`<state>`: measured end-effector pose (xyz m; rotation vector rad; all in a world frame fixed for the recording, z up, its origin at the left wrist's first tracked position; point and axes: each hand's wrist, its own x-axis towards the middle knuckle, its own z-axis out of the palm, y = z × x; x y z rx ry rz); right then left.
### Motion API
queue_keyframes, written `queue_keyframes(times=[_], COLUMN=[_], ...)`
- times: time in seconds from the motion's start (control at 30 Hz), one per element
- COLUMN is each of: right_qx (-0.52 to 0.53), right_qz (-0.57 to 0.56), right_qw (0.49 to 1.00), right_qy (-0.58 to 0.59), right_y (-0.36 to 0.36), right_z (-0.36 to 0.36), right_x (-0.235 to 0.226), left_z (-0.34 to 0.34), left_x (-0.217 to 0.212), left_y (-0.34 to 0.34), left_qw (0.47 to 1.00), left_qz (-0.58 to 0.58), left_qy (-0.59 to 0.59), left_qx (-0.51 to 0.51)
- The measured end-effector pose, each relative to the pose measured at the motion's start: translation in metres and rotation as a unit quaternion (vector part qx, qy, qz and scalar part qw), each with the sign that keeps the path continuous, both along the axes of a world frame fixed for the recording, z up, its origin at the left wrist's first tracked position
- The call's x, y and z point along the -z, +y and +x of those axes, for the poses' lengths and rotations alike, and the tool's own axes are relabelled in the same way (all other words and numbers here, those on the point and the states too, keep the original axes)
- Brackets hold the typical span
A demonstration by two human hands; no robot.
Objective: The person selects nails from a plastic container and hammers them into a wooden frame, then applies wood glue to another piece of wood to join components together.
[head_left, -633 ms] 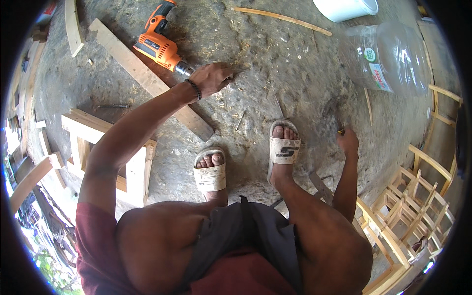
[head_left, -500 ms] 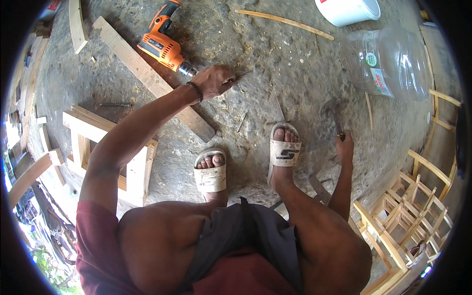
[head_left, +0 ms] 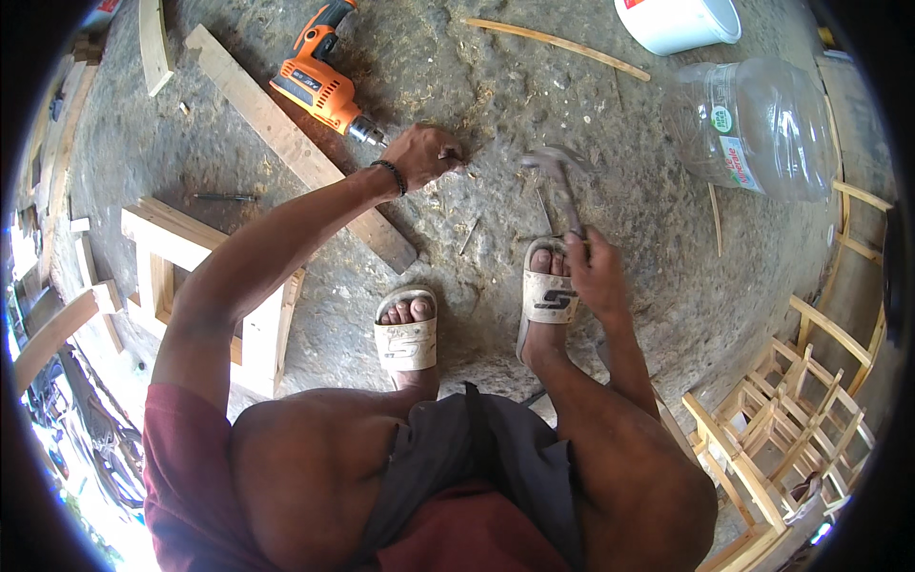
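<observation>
On the far left of the rough floor point(head_left: 515, 105), an orange and black drill point(head_left: 319, 91) lay with its handle turned to the far side and its chuck pointed at the left hand point(head_left: 419, 157), ending just beside it. A long wooden board point(head_left: 276, 133) slanted beneath the left forearm, and a jointed wooden frame point(head_left: 172, 227) sat nearer on the left, partly hidden by the same arm. A thin wooden strip point(head_left: 562, 48) lay at the far side, with a white bucket point(head_left: 681, 29) and a large clear plastic bottle point(head_left: 777, 133) on the far right. Small wooden frames point(head_left: 782, 405) were clustered on the near right. A thin metal piece point(head_left: 469, 236) lay between the hands, beyond the sandals point(head_left: 405, 345).

The left arm reached far across, elbow bent outward, its wrist above the board; the fingers were curled in, but whether they gripped something small could not be told. The right hand point(head_left: 600, 275) was beside the right foot, its fingers wrapped around the handle of a hammer point(head_left: 566, 200). The hammer slanted far and slightly left from that hand, its slightly blurred head well apart from the left hand.
</observation>
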<state>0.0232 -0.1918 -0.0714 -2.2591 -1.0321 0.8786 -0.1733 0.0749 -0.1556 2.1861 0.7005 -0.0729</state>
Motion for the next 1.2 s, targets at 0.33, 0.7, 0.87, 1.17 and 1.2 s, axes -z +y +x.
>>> queue_keyframes(times=[0.33,0.7,0.87,1.17,1.2], right_qx=[-0.142,-0.152,-0.103,0.014,0.03], right_qz=[0.027,-0.018,0.028,0.125,0.146], right_qw=[0.984,0.983,0.993,0.984,0.981], right_qy=[-0.101,-0.1,-0.056,-0.13,-0.125], right_y=[0.031,0.052,0.06,0.026,0.024], right_z=[-0.025,-0.032,-0.032,-0.017,-0.015], right_x=[0.034,0.027,0.011,0.006,0.004], left_z=[-0.002,-0.001,0.005,0.042,0.046], left_x=[0.014,0.004,0.001,-0.032,-0.027], left_y=[-0.007,-0.013,-0.014,-0.059,-0.066], left_qw=[0.998,0.994,0.967,0.936,0.931], left_qz=[-0.013,0.111,0.237,0.284,0.295], left_qy=[-0.052,-0.005,0.07,0.152,0.178], left_qx=[-0.041,-0.021,0.066,0.142,0.115])
